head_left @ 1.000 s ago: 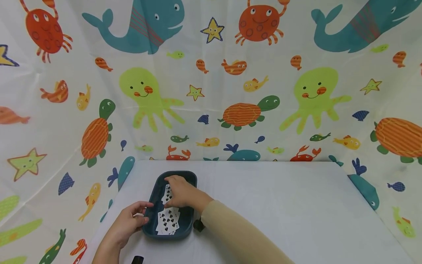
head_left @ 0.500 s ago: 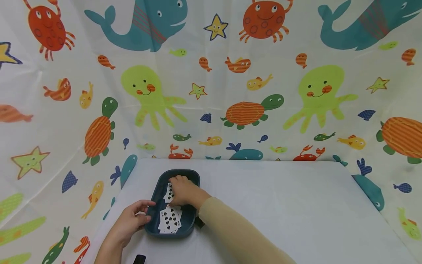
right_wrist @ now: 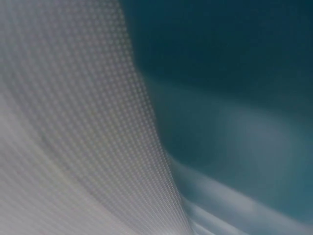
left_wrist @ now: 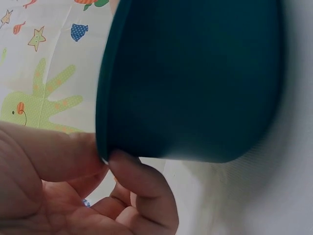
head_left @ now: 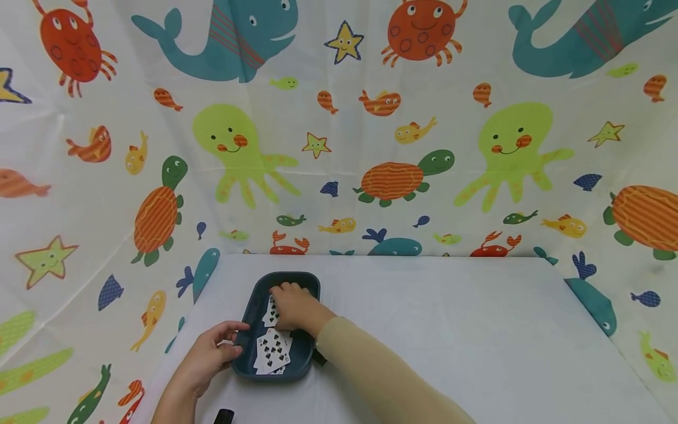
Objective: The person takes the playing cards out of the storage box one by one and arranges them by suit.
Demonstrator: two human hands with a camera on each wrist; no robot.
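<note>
A dark teal tray (head_left: 241,366) with rounded corners stands on the white table. My left hand (head_left: 210,353) pinches its left rim; in the left wrist view the thumb and index finger (left_wrist: 142,176) grip the wall (left_wrist: 195,88) from both sides. My right hand (head_left: 296,307) reaches into the far half and grips the far pile of playing cards (head_left: 270,315), fingers bent over its far edge. The thumb is mostly hidden behind the hand. A near pile of playing cards (head_left: 273,351), spades face up, lies spread in the near half. The right wrist view is blurred.
The white tabletop (head_left: 424,330) extends to the right of the tray. A curtain (head_left: 339,176) printed with sea animals hangs behind and at the sides. A small black object (head_left: 319,357) is partly hidden by the right sleeve (head_left: 381,365); another black object (head_left: 225,417) shows at the bottom edge.
My right hand's fingers have drawn in from a wider spread over the far cards. The near pile's top card lies at a slightly different angle. The left hand stays at the rim.
</note>
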